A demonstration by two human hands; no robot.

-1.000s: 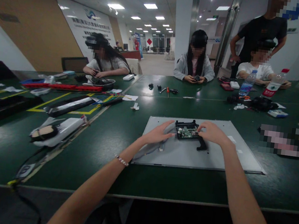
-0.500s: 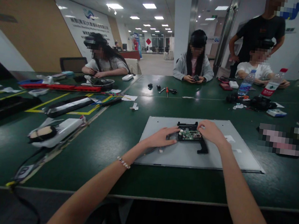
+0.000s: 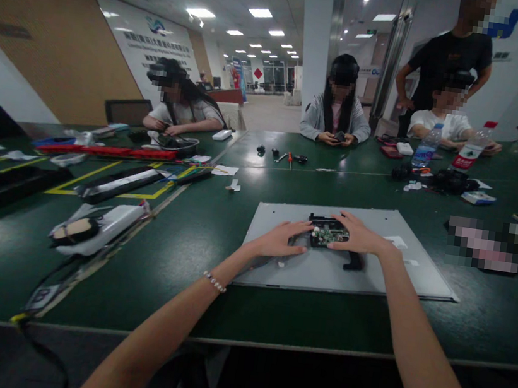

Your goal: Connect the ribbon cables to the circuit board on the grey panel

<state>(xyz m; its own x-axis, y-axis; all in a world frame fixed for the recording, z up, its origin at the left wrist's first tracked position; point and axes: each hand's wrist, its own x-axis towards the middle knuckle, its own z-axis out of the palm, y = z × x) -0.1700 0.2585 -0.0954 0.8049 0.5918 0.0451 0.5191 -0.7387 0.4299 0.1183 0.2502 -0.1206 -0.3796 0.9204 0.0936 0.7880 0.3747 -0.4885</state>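
A green circuit board (image 3: 328,235) sits in a black plastic bracket (image 3: 354,262) on a large silver-grey panel (image 3: 400,282). One arm of the bracket juts toward me at the right. My left hand (image 3: 282,238) is open at the board's left end, fingertips touching the edge and thumb spread away. At the other end, my right hand (image 3: 358,234) spans the board, with fingers at its far side and thumb against its near edge. My right palm hides part of the bracket. White scraps of paper (image 3: 397,241) lie on the panel.
Left stand a white device with a black-strapped pad (image 3: 92,229), and a dark strip (image 3: 120,183). Small tools, among them a red-handled screwdriver (image 3: 291,160), lie ahead. Bottles (image 3: 426,146) and a pink-and-black item (image 3: 485,246) are at right. Other people sit across the green table (image 3: 180,209).
My right hand has gone from pinching the far right corner of the bracket to spreading over the board's right end, thumb now at the near edge. My left hand stays in place.
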